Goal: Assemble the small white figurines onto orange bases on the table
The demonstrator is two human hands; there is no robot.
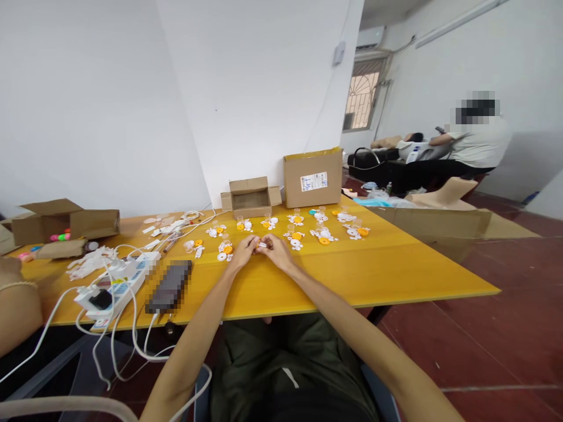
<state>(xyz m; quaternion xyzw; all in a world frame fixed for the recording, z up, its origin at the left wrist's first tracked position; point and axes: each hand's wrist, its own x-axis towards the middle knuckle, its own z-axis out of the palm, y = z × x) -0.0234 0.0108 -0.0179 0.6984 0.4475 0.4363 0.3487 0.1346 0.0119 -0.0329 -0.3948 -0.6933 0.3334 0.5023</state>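
Observation:
My left hand (244, 252) and my right hand (275, 251) meet above the yellow table (352, 269), fingertips close together. Between them is a small white and orange part (261, 245), pinched by the fingers of both; its exact shape is too small to tell. Around my hands lie several small groups of white gears, orange discs and clear cups. One group with an orange disc (227, 249) lies just left of my left hand, and another with an orange disc (297, 236) is to the right of my right hand.
An open small carton (250, 202) and a closed box (313, 181) stand at the back. On the left are a power strip (127, 287) with white cables, a dark phone (169, 286), an open box (94, 223) and another person's arm (17, 305). A person (479, 140) sits at the far right.

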